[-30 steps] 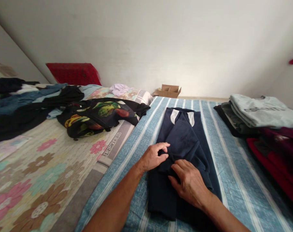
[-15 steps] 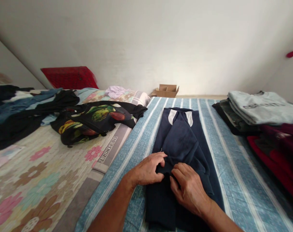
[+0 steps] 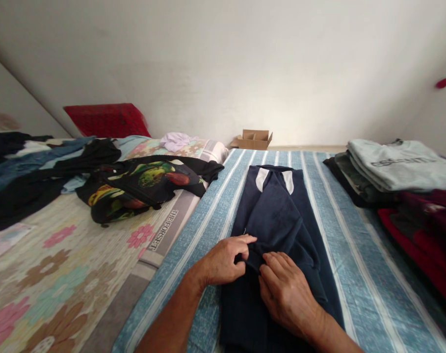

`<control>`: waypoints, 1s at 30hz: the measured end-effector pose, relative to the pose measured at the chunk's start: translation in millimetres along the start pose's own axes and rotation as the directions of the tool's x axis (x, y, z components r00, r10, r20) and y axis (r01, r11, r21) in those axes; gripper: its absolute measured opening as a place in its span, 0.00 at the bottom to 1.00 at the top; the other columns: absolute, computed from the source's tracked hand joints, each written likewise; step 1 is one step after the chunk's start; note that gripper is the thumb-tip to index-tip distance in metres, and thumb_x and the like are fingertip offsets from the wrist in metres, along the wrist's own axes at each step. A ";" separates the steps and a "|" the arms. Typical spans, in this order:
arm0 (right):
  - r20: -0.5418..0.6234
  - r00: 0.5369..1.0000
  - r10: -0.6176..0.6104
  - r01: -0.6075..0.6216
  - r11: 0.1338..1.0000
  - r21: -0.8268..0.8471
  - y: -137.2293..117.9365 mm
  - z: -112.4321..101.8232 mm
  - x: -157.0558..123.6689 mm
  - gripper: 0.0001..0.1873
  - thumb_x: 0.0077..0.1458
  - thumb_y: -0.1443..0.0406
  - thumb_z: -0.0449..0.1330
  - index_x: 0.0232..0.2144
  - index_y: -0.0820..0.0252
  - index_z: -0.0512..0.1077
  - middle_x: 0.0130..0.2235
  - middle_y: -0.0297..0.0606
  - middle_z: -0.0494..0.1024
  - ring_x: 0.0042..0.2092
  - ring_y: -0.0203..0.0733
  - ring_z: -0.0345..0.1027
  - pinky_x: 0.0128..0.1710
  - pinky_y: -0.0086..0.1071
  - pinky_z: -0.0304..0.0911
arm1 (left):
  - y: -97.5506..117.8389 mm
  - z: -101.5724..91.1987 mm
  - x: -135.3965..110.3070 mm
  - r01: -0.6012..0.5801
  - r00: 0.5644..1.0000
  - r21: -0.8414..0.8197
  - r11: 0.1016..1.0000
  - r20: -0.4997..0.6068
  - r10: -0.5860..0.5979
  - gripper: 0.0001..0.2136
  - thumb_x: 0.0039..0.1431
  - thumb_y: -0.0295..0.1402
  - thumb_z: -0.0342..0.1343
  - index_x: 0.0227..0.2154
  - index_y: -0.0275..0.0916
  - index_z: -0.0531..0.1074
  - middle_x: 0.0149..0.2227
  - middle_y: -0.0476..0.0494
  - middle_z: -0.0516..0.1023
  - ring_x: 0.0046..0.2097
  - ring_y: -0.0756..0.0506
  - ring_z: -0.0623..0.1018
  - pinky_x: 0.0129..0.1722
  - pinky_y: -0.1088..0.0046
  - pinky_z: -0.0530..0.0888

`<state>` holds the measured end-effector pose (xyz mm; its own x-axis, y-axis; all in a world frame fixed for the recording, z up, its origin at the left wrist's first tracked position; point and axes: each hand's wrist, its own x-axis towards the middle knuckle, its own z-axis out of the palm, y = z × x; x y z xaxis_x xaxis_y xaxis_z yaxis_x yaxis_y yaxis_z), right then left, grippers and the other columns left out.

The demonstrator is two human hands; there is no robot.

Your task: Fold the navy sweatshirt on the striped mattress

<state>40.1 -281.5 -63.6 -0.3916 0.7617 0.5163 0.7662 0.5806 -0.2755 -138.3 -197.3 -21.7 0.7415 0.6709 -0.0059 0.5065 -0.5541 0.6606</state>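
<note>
A navy garment point(image 3: 277, 211) with white inset panels at its far end lies lengthwise on a blue striped bed sheet point(image 3: 358, 274). My left hand point(image 3: 224, 260) rests on its near part, with the fingers curled over a fold of the navy cloth. My right hand point(image 3: 287, 294) lies just beside it, with its fingers and thumb on the same fold. The near end of the garment is hidden below my forearms and the bottom of the view.
On the right lie a folded grey printed shirt point(image 3: 403, 164) and dark red clothes point(image 3: 421, 240). On the floral mattress point(image 3: 57, 279) to the left lie a black fruit-print garment point(image 3: 145, 179) and other clothes. A cardboard box point(image 3: 252, 139) stands by the far wall.
Both hands have shifted toward me, and my left fingers have curled closer around the fold. The view has tilted slightly.
</note>
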 end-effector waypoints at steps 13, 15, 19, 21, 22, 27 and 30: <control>0.063 0.997 0.047 -0.045 0.998 -0.037 1.5 -3.2 -0.2 0.09 0.54 0.68 0.54 0.39 0.60 0.68 0.48 0.47 0.73 0.45 0.47 0.67 0.45 0.43 0.62 | 1.4 -3.8 0.1 -0.101 0.995 -0.085 0.991 -0.016 0.100 0.07 0.41 0.21 0.49 0.21 0.40 0.67 0.51 0.45 0.73 0.56 0.45 0.69 0.59 0.66 0.58; 0.061 0.997 0.050 -0.049 0.998 -0.029 1.1 -2.7 0.4 0.13 0.54 0.68 0.54 0.43 0.61 0.67 0.48 0.47 0.73 0.45 0.48 0.66 0.45 0.42 0.62 | 1.0 -3.2 -0.2 -0.101 0.995 -0.070 0.992 -0.020 0.099 0.07 0.42 0.21 0.50 0.21 0.39 0.68 0.50 0.45 0.74 0.56 0.44 0.69 0.59 0.65 0.59; 0.074 0.995 0.064 -0.064 0.998 -0.007 0.7 -1.8 1.9 0.12 0.53 0.70 0.53 0.41 0.60 0.68 0.46 0.45 0.73 0.45 0.48 0.65 0.44 0.42 0.61 | 0.1 -2.9 -0.2 -0.087 0.996 -0.043 0.995 -0.017 0.087 0.06 0.43 0.21 0.50 0.20 0.39 0.67 0.49 0.45 0.75 0.56 0.43 0.69 0.57 0.65 0.62; 0.068 0.996 0.060 -0.060 0.998 -0.004 1.0 -1.0 2.1 0.10 0.53 0.71 0.52 0.38 0.60 0.69 0.44 0.44 0.74 0.45 0.47 0.65 0.44 0.41 0.61 | -0.2 -3.1 0.1 -0.089 0.996 -0.043 0.995 -0.010 0.089 0.06 0.43 0.21 0.50 0.20 0.39 0.65 0.47 0.45 0.76 0.56 0.44 0.69 0.57 0.65 0.61; 0.062 0.997 0.055 -0.055 0.998 -0.005 1.2 -0.6 2.1 0.10 0.53 0.72 0.52 0.38 0.59 0.69 0.43 0.43 0.74 0.45 0.47 0.64 0.44 0.41 0.61 | -0.2 -3.1 0.4 -0.091 0.996 -0.046 0.995 -0.005 0.091 0.07 0.43 0.21 0.49 0.19 0.39 0.65 0.47 0.45 0.77 0.55 0.44 0.69 0.57 0.66 0.61; 0.073 0.997 0.040 -0.038 0.999 -0.017 2.4 -0.1 1.5 0.09 0.53 0.72 0.52 0.36 0.59 0.69 0.41 0.42 0.73 0.45 0.47 0.64 0.44 0.41 0.61 | -0.6 -2.9 2.1 -0.096 0.995 -0.075 0.993 0.008 0.097 0.07 0.43 0.21 0.49 0.19 0.40 0.64 0.45 0.47 0.78 0.53 0.45 0.72 0.59 0.65 0.59; 0.096 0.994 0.043 -0.042 0.999 -0.018 1.3 -1.8 1.7 0.08 0.53 0.72 0.53 0.35 0.59 0.68 0.40 0.42 0.73 0.44 0.47 0.64 0.44 0.41 0.61 | -0.5 -3.1 3.0 -0.097 0.995 -0.085 0.992 0.018 0.099 0.06 0.43 0.21 0.50 0.20 0.40 0.65 0.45 0.46 0.78 0.51 0.45 0.73 0.59 0.65 0.58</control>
<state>41.4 -280.0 -61.6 -0.4052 0.8100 0.4239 0.7908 0.5432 -0.2821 -137.7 -193.5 -19.7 0.7961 0.6035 0.0457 0.3930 -0.5729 0.7192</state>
